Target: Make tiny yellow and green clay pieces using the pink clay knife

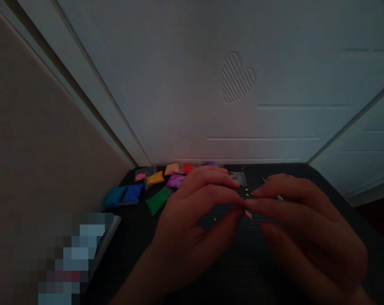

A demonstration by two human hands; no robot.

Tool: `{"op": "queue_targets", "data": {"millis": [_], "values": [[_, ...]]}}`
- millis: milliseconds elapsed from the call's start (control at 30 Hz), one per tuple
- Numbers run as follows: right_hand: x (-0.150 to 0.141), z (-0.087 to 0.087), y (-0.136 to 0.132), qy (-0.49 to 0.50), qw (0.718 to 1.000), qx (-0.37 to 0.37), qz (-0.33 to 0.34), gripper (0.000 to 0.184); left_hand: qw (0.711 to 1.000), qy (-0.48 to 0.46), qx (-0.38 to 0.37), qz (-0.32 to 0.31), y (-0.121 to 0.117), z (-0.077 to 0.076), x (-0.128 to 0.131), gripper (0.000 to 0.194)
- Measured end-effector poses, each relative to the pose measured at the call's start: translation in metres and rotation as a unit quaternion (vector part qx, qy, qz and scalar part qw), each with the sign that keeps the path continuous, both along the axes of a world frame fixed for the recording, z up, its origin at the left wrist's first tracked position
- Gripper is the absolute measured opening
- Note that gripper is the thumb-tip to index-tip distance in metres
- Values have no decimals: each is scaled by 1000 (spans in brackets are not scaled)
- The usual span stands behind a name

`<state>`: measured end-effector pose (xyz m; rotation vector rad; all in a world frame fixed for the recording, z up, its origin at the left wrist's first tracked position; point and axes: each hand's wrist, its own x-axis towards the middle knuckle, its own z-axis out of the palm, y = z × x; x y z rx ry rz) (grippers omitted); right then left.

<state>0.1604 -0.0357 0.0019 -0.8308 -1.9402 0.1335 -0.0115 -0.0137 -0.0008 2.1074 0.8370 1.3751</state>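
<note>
My left hand [192,224] is over the dark tabletop, its thumb and forefinger pinched together. Whatever lies between those fingertips is too small and dim to make out. From the right, the forefinger of my right hand [313,228] reaches across and meets the left fingertips. The right thumb stays apart below. Just beneath the meeting point is a small pink piece [248,214]. Tiny yellow bits [246,194] lie behind the fingers, and another yellow bit [214,219] is below my left forefinger. A thin stick-like thing [263,179] is partly hidden behind my right hand.
Small packets that look like modelling clay lie at the back left: green [158,201], blue [133,194], teal [115,196], orange-yellow [154,178], purple [175,181] and red [187,168]. A white panel [192,84] with heart reliefs rises behind the table. A pixelated object [74,258] stands at left.
</note>
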Motion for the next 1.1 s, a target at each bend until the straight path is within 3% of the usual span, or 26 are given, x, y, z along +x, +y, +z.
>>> {"op": "queue_targets", "data": {"millis": [300, 567, 833, 1100], "values": [[-7, -5, 5, 103, 994, -11, -32, 26, 1000, -8, -5, 7, -2, 0, 2, 17], [1, -4, 10, 36, 999, -15, 31, 31, 1000, -13, -8, -2, 0, 1, 0, 20], [5, -5, 13, -17, 1000, 18, -7, 26, 1000, -19, -11, -1, 1, 0, 0, 17], [4, -8, 14, -1, 1000, 22, 14, 32, 1000, -19, -17, -7, 3, -1, -1, 21]]}}
